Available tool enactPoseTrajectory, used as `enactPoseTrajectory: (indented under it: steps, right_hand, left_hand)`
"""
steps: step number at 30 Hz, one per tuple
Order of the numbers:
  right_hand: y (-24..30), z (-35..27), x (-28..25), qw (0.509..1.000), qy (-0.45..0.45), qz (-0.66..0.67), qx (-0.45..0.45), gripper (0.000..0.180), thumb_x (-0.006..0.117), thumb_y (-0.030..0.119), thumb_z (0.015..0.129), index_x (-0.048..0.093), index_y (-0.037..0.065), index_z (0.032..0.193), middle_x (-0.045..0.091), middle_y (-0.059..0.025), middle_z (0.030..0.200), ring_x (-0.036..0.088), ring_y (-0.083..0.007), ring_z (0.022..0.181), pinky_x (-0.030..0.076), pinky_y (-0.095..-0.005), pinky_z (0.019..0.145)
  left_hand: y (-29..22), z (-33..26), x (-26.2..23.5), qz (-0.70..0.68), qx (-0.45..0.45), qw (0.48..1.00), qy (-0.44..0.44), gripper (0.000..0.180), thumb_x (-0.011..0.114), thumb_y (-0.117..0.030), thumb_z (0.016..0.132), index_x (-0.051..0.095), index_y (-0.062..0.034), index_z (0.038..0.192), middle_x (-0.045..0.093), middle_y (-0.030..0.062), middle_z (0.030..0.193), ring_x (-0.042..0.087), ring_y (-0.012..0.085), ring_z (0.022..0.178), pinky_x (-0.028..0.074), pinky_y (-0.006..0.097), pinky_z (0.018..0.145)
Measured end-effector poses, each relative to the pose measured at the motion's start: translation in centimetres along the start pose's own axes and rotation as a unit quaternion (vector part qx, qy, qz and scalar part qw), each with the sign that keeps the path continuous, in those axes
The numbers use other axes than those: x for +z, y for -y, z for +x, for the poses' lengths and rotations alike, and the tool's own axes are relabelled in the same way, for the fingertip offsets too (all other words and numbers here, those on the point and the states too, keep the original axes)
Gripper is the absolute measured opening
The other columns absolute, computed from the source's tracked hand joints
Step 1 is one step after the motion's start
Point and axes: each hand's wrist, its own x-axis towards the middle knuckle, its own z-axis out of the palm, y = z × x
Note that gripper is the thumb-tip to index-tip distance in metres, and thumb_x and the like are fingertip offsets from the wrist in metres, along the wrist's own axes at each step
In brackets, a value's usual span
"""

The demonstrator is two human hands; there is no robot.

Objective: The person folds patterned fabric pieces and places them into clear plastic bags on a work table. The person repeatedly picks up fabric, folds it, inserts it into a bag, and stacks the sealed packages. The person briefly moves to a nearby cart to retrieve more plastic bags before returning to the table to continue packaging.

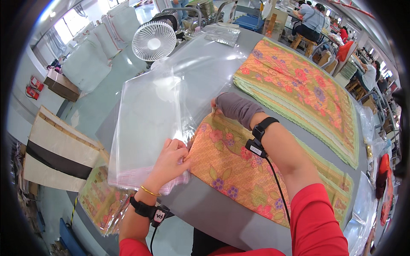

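Observation:
A folded orange floral cloth (pixel 232 166) lies on the grey table in front of me. My left hand (pixel 173 158) is closed in a pinch at its left edge, beside a stack of clear plastic bags (pixel 145 123) with pinkish lower edges. At the cloth's far left corner, my right hand (pixel 218 107) grips the fabric; a grey wrap covers much of that hand, so its fingers show only in part. Some of the cloth is hidden under my right forearm. Beyond it lies a pile of matching folded cloths (pixel 299 89) with green scalloped edges.
A white fan (pixel 153 41) stands past the table's far left edge. Packed floral cloths (pixel 102 198) in clear plastic lie at the near left, by a pale board with a black band (pixel 60 160). More clear plastic (pixel 361 209) is at the right. People sit working in the background.

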Motion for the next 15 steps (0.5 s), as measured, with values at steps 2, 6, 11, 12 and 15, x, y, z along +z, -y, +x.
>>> enactPoseTrajectory:
  steps: [2,6,11,12,15]
  right_hand:
    - [-0.1,-0.4,-0.1,0.997,-0.064,0.0,-0.044,0.031,0.076,0.012,0.087,0.068,0.01,0.117,0.074,-0.017,0.109,0.071,-0.0401,0.102,0.055,-0.0456,0.085]
    - [1.6,-0.9,-1.9,0.983,-0.16,0.019,-0.084,0.024,0.073,0.012,0.089,0.068,0.009,0.112,0.074,-0.0207,0.104,0.071,-0.043,0.096,0.056,-0.0475,0.081]
    - [4.7,-0.6,-8.5,0.976,-0.211,0.019,-0.052,0.022,0.069,0.01,0.09,0.068,0.008,0.112,0.074,-0.0208,0.103,0.071,-0.0424,0.097,0.056,-0.0472,0.083]
    - [5.0,-1.0,-10.0,0.972,-0.227,0.025,-0.062,0.024,0.07,0.01,0.089,0.068,0.009,0.112,0.075,-0.0207,0.103,0.071,-0.0432,0.097,0.056,-0.0481,0.082]
    - [4.9,-3.7,-13.7,0.959,-0.252,-0.063,-0.115,0.016,0.07,0.006,0.095,0.069,0.007,0.111,0.073,-0.0202,0.098,0.07,-0.038,0.091,0.056,-0.0439,0.082]
  left_hand:
    - [0.7,0.2,-0.2,-0.083,-0.069,0.993,0.043,0.023,0.077,-0.01,0.086,0.056,-0.0059,0.077,0.055,0.0062,0.087,0.055,0.0189,0.083,0.051,0.036,0.076]
    - [1.8,1.1,-1.7,-0.232,-0.198,0.952,0.018,0.022,0.067,-0.003,0.091,0.05,-0.0076,0.078,0.046,-0.0016,0.073,0.048,0.0082,0.065,0.045,0.028,0.06]
    - [0.5,2.8,-9.5,-0.22,-0.107,0.959,-0.145,0.024,0.057,0.008,0.091,0.043,-0.0104,0.084,0.043,-0.005,0.079,0.043,0.0054,0.068,0.042,0.023,0.061]
    - [-0.5,3.2,-11.4,-0.183,-0.037,0.969,-0.163,0.024,0.056,0.009,0.09,0.042,-0.0105,0.085,0.041,-0.0044,0.082,0.041,0.0056,0.072,0.041,0.023,0.065]
    - [-5.4,2.7,-13.4,-0.168,0.044,0.968,-0.18,0.025,0.053,0.011,0.087,0.039,-0.0105,0.087,0.034,-0.0027,0.087,0.036,0.0078,0.078,0.039,0.023,0.073]
